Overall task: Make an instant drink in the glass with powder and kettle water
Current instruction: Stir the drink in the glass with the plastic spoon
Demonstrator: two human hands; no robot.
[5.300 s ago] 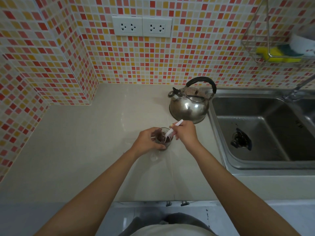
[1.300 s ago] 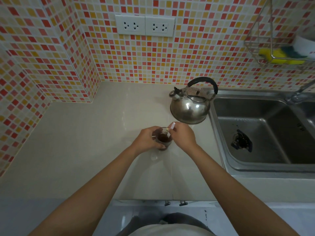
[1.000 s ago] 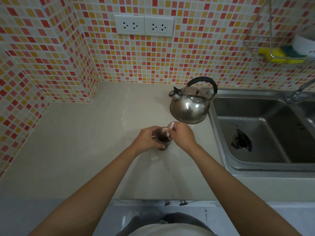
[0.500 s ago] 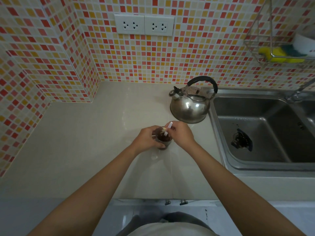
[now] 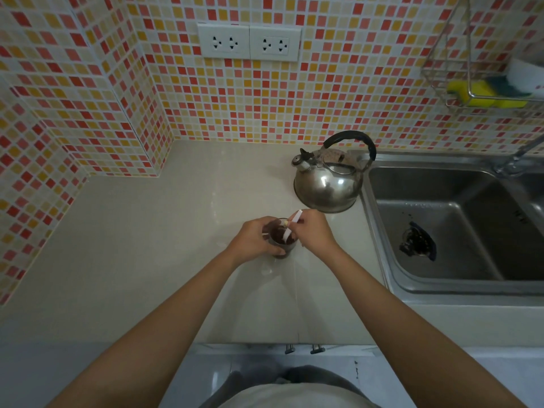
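A small clear glass [image 5: 282,242] with dark brown drink stands on the beige counter [image 5: 147,260]. My left hand [image 5: 255,238] wraps around its left side. My right hand [image 5: 312,234] pinches a white plastic spoon [image 5: 291,225], whose lower end dips into the drink and whose handle sticks up to the right. A steel kettle [image 5: 328,184] with a black handle stands upright just behind the glass, beside the sink. No powder container is in view.
A steel sink [image 5: 459,228] with a dark drain strainer lies to the right, with a tap [image 5: 518,157] at its back. A wire rack [image 5: 485,92] with a yellow sponge hangs on the tiled wall. Two white sockets [image 5: 248,42] sit above the counter.
My right hand has shifted the spoon around inside the glass; its handle is steeper and shorter-looking than five seconds ago. My left hand, the glass and the kettle have stayed in place.
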